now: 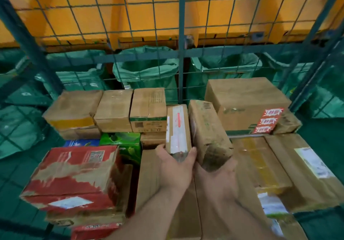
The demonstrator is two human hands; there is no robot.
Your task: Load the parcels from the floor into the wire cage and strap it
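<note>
narrow labelled parcel (pixel 178 128) and brown parcel (pixel 207 132) upright, side by side in middle gap of wire cage (pixel 181 16) | left hand (pixel 175 167) grasps the first's near end, right hand (pixel 217 181) cups the second, fingers blurred | cage looks largely filled with stacked boxes (pixel 113 109); strapping not begun, no strap visible | beyond mesh: green sacks (pixel 147 68), orange chutes (pixel 152 16), green floor (pixel 327 146)

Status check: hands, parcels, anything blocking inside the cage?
Left hand grips narrow labelled parcel. Right hand at the end of brown parcel, grip blurred. Both parcels over the stack inside the wire cage. No obstruction seen.
</note>
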